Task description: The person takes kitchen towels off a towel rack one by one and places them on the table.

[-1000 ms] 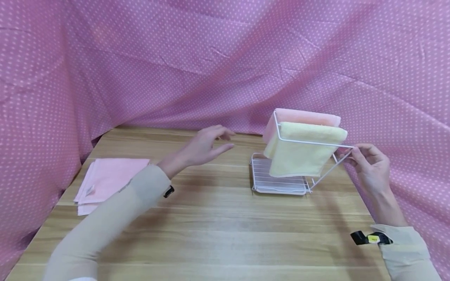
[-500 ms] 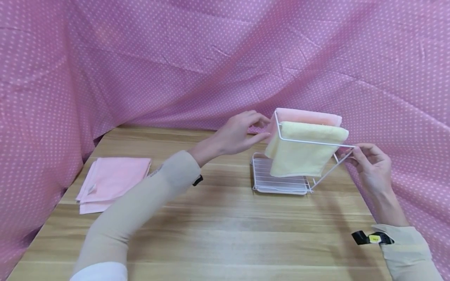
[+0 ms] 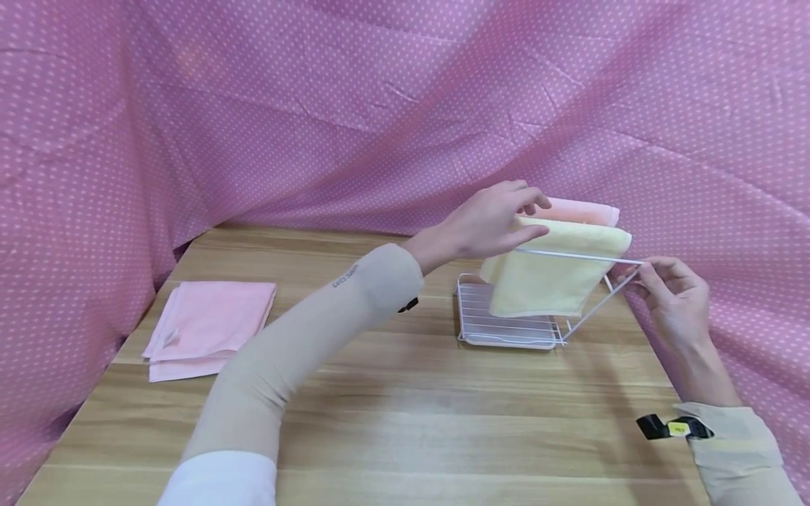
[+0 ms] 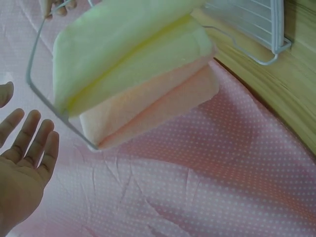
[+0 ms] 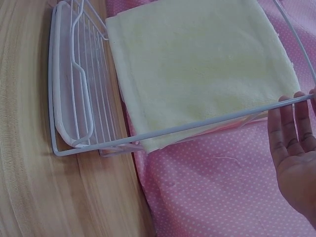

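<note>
A white wire rack [image 3: 579, 257] stands at the right of the table, its upper frame over a tray base [image 3: 474, 316]. Draped over the frame are a yellow towel [image 3: 550, 281] and, behind it, a pink towel [image 3: 588, 211]. With thumb and fingers, my right hand [image 3: 680, 302] pinches the frame's right corner; in the right wrist view its fingers [image 5: 288, 123] curl at the rod. My left hand [image 3: 490, 221] overlaps the frame's left end in the head view. The left wrist view shows this hand's fingers [image 4: 34, 140] spread and relaxed beside the rod, holding nothing.
A folded pink towel [image 3: 215, 316] with a small white tag lies on the left of the wooden table [image 3: 405, 436]. Pink dotted cloth [image 3: 354, 126] hangs behind the table and along its sides.
My left hand has moved right, from over the middle of the table to the left end of the rack. The right hand keeps its hold on the rack's corner.
</note>
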A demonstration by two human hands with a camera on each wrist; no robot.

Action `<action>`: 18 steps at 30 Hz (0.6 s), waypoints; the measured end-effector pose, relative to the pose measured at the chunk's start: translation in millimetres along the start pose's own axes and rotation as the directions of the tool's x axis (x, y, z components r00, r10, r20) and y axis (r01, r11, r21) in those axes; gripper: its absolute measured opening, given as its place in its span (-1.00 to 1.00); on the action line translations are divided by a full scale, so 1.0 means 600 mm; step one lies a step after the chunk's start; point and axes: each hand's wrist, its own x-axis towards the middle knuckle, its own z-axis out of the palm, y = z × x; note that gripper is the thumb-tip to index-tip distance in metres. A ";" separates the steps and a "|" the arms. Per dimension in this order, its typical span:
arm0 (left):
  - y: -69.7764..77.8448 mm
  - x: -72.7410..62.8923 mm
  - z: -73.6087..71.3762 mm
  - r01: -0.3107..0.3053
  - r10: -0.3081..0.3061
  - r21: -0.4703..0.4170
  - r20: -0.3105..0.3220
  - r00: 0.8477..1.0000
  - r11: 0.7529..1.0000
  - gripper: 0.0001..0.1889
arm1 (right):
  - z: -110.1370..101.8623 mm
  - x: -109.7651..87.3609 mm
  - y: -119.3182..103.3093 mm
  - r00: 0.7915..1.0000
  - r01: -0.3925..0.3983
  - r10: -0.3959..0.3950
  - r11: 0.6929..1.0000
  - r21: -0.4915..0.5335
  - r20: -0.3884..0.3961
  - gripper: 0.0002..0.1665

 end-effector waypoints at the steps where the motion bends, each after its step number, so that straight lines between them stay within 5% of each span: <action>1: 0.001 0.006 0.002 0.001 -0.001 0.012 0.009 1.000 1.000 -0.55 | 0.000 0.000 0.001 1.000 0.000 0.000 1.000 0.007 0.003 -0.75; 9: -0.001 0.045 0.016 0.020 -0.027 0.090 0.078 0.997 0.996 -0.52 | 0.001 0.003 0.007 1.000 0.017 -0.018 0.999 0.036 0.017 -0.77; 15: 0.000 0.068 0.022 0.021 -0.036 0.122 0.122 0.992 0.992 -0.52 | 0.002 0.003 0.009 0.999 0.046 -0.047 0.996 -0.072 -0.015 -0.83; 18: 0.004 0.079 0.024 0.032 -0.052 0.127 0.159 0.986 0.991 -0.53 | 0.000 0.003 0.007 0.999 0.036 -0.036 0.998 -0.042 -0.008 -0.80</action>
